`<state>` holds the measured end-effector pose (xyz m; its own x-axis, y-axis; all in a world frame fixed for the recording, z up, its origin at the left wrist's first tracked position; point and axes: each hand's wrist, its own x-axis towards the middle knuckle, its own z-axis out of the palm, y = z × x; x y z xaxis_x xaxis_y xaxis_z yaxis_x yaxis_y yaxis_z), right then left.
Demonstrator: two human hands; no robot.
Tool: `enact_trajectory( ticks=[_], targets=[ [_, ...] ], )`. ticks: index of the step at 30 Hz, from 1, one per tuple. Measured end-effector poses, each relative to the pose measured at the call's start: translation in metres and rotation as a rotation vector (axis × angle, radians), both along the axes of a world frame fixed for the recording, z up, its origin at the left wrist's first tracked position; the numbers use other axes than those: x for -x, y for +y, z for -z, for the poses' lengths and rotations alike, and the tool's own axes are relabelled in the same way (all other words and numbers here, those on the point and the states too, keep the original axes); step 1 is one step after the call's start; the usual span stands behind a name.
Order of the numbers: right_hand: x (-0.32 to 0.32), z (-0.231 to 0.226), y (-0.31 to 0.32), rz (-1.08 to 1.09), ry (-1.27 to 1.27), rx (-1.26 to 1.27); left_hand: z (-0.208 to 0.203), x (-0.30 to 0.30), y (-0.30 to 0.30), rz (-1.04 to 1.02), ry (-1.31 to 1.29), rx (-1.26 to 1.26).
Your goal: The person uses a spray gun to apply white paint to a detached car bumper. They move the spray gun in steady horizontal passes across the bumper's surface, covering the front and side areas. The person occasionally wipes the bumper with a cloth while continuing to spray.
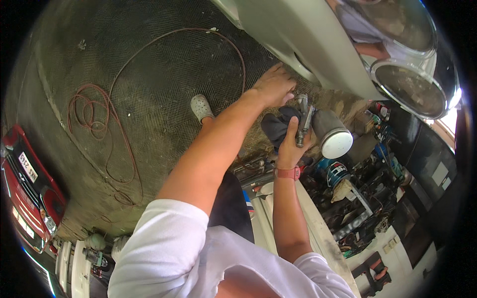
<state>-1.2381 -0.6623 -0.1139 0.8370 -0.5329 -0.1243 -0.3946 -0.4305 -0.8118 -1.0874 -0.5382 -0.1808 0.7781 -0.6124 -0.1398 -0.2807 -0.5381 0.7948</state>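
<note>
My right hand (293, 148), a red watch on its wrist, is closed around a metal spray gun (307, 121). The gun's grey cup (329, 123) points to the right and ends in a white round face. Just left of the gun's head, my left hand (274, 85) reaches in beside the lower edge of a pale car bumper (298, 37). Its fingers are curled and partly hidden, so I cannot make out what they hold or whether they touch the bumper. A dark grey, soft-looking thing (278, 130) shows behind the gun; its kind is unclear.
A thin reddish hose (186, 30) loops over the textured floor and lies coiled (89, 111) at left. My foot wears a pale clog (200, 107). Tools and parts (348, 198) clutter the right, past a long pale panel (318, 213). A red vehicle (35, 184) stands far left.
</note>
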Motion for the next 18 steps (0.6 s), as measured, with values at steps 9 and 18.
enact_trajectory(
  ticks=[9, 18],
  targets=[
    [0.01, -0.015, 0.003, -0.09, -0.02, 0.022, 0.036, -0.035, -0.035, 0.308, -0.281, -0.427],
    [0.01, -0.037, -0.01, 0.058, -0.006, -0.075, 0.027, -0.009, -0.09, 0.265, -0.014, 0.116]
  ],
)
